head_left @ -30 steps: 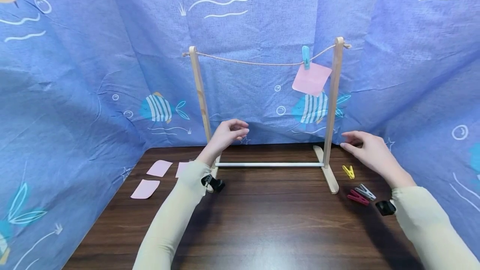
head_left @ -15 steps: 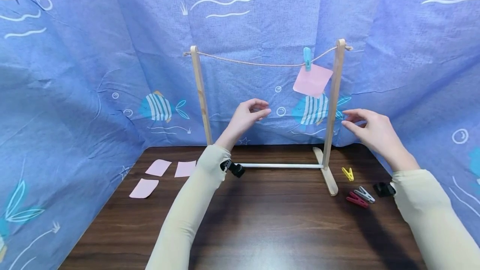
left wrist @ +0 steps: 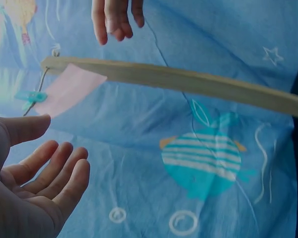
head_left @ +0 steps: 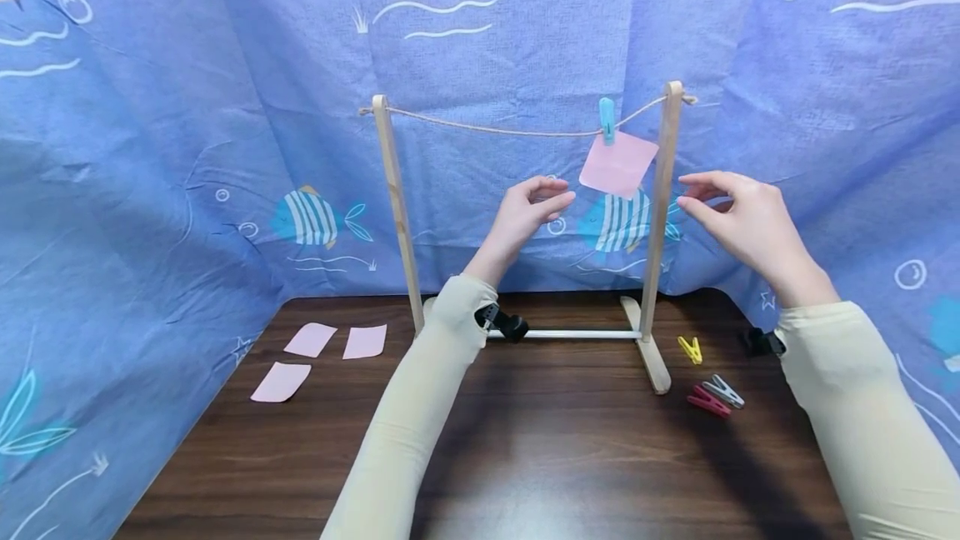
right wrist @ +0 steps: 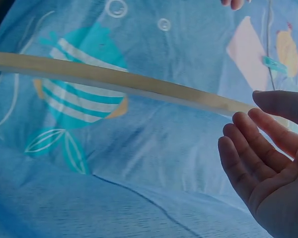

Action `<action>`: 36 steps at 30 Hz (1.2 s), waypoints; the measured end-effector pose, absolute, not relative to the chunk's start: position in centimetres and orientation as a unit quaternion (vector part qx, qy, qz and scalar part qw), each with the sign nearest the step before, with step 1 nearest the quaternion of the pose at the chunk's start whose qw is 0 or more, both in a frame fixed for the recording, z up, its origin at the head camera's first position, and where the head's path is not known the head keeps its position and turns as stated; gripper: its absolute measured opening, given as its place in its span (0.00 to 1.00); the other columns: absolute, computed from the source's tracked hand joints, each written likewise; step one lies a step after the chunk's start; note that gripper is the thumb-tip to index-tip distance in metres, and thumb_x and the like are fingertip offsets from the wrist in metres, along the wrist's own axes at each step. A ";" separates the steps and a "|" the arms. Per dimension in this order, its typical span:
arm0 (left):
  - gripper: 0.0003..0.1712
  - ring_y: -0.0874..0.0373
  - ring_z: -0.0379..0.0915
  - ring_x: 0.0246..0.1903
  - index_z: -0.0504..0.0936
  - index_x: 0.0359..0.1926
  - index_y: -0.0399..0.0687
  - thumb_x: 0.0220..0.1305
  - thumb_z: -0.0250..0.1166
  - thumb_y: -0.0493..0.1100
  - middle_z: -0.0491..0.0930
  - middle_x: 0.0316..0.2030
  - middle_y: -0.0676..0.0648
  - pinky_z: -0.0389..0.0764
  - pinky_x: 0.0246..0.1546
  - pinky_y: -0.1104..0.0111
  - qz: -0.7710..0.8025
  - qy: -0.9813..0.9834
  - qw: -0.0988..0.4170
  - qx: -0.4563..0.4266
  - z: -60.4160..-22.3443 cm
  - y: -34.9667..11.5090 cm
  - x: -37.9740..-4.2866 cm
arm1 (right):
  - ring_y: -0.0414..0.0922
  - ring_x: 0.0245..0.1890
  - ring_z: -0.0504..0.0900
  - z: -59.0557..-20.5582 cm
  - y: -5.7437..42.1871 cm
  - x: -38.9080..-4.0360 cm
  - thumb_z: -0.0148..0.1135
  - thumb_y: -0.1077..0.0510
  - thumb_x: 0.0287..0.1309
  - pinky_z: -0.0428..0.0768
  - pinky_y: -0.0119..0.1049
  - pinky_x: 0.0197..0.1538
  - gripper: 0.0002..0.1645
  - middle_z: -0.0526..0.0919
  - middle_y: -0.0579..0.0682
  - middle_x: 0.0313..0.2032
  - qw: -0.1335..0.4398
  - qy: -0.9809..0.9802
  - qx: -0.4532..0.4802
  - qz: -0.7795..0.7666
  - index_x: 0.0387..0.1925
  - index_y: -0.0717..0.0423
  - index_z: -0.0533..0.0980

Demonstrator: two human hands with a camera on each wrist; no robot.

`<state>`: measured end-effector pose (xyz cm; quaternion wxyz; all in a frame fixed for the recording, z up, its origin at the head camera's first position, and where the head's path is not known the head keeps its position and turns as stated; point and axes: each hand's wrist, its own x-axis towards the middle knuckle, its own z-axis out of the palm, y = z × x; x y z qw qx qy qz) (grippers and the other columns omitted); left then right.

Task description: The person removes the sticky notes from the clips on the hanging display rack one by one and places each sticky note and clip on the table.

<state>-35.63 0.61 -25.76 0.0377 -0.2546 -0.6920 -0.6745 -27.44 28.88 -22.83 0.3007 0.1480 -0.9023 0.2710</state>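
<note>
A pink paper square (head_left: pixel 618 165) hangs from a string (head_left: pixel 487 129), held by a light blue clothespin (head_left: pixel 607 119) near the right post. Below and left of the paper, my left hand (head_left: pixel 525 215) is raised with relaxed, slightly bent fingers and nothing in them. My right hand (head_left: pixel 742 219), likewise holding nothing, is up just right of the wooden post (head_left: pixel 663 207). In the left wrist view the left thumb overlaps the area just below the paper (left wrist: pixel 72 89). The right wrist view shows the right fingers (right wrist: pixel 243 158) parted, close to the post (right wrist: pixel 139 87).
Several pink paper squares lie at the table's left, one being the nearest square (head_left: pixel 281 382). Yellow (head_left: pixel 690 349), grey (head_left: pixel 723 391) and red clothespins (head_left: pixel 708 400) lie right of the stand's foot (head_left: pixel 654 365). A white crossbar (head_left: pixel 585 334) joins the feet. Behind hangs a blue curtain (head_left: pixel 480 48).
My left hand has moved up and right toward the hanging paper. My right hand has risen beside the right post. Paper and clothespins stay in place.
</note>
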 end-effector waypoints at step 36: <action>0.09 0.38 0.82 0.46 0.82 0.44 0.29 0.70 0.65 0.35 0.84 0.44 0.30 0.86 0.46 0.65 -0.753 -0.604 0.076 -0.248 -26.9 5.6 -36.4 | 0.62 0.61 0.76 -12.7 22.4 -29.3 0.55 0.48 0.72 0.72 0.60 0.63 0.29 0.75 0.58 0.66 0.227 -0.912 0.189 0.286 0.70 0.52 0.71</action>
